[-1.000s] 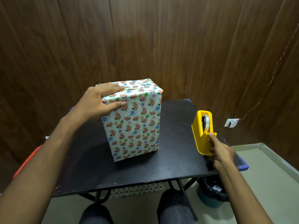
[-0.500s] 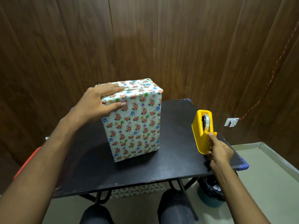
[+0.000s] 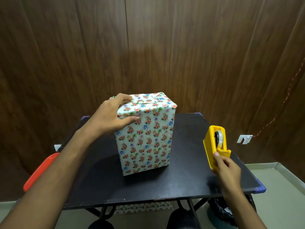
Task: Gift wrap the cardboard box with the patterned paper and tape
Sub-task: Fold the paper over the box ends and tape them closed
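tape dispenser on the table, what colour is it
Bright yellow; the tape dispenser shows clearly in the head view.

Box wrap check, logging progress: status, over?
Left hand steadies wrapped box at its top corner. Right hand grips yellow tape dispenser on the table. Top folds visible, nothing obstructing.
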